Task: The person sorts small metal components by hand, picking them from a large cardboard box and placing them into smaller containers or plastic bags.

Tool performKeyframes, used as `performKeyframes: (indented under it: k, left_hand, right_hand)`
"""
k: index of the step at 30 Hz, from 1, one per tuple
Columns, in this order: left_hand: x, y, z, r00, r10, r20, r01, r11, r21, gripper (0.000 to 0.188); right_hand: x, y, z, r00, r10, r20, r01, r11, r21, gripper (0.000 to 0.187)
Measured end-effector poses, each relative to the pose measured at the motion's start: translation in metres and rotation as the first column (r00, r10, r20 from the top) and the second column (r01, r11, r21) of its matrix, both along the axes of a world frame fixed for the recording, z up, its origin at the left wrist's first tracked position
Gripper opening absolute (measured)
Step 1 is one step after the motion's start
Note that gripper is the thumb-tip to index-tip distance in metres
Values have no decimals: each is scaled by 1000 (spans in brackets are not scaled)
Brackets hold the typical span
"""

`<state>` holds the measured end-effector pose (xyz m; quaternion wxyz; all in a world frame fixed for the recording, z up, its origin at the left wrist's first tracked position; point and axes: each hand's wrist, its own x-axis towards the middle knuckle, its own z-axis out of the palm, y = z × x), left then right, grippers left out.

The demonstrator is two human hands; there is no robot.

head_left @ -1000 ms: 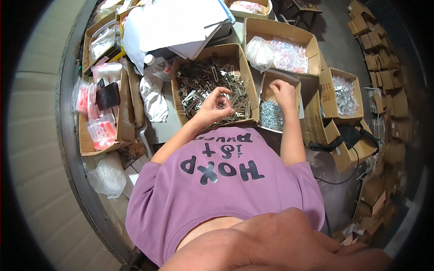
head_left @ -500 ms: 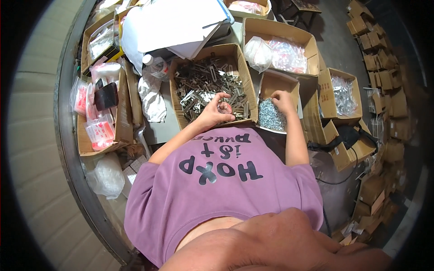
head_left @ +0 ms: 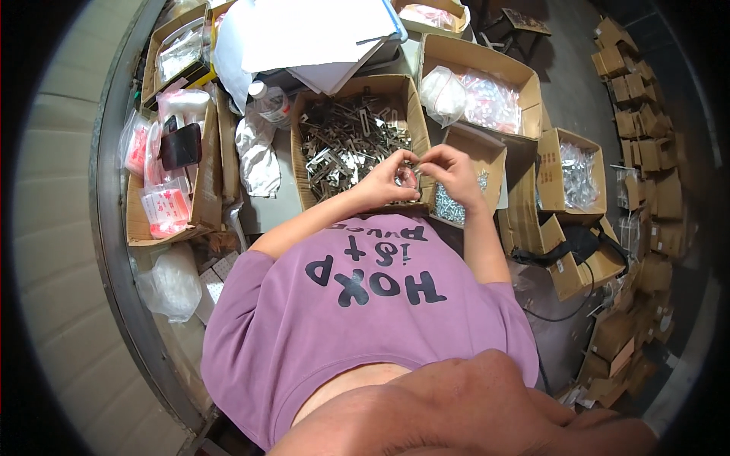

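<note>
My left hand (head_left: 382, 183) is curled around a small clear plastic bag with red print (head_left: 408, 178), over the near right corner of a cardboard box (head_left: 416, 110) full of slotted metal brackets (head_left: 338, 148). Close beside it, my right hand (head_left: 456, 176) has its thumb and fingers pinched together near the bag's upper edge. Whatever sits in that pinch is too small to make out. Below the right hand lies a smaller carton (head_left: 492, 158) holding many small silvery screws (head_left: 449, 205), partly covered by the hand and wrist.
A plastic bottle (head_left: 270, 102) and a white cloth (head_left: 257, 156) lie left of the brackets. Papers (head_left: 304, 38) cover the back. A phone (head_left: 181, 145) rests on bags in the left box (head_left: 205, 175). Cartons of bagged parts (head_left: 487, 102) stand right, near a black strap (head_left: 582, 235).
My right hand has risen out of the screw carton and moved left to the small bag. My left hand, still around the bag, has shifted slightly right.
</note>
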<state>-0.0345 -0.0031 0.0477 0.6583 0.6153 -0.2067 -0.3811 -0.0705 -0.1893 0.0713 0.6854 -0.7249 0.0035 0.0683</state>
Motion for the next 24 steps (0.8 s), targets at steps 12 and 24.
performKeyframes:
  k: [12, 24]
  left_hand:
    - [-2, 11, 3, 998, 3, -69, -5, 1000, -24, 60]
    - [2, 27, 9, 986, 129, -102, -133, 991, -30, 56]
  right_hand:
    - [119, -44, -33, 945, -147, 291, 325, 490, -809, 23]
    - [125, -44, -29, 973, -214, 88, 162, 361, -918, 29]
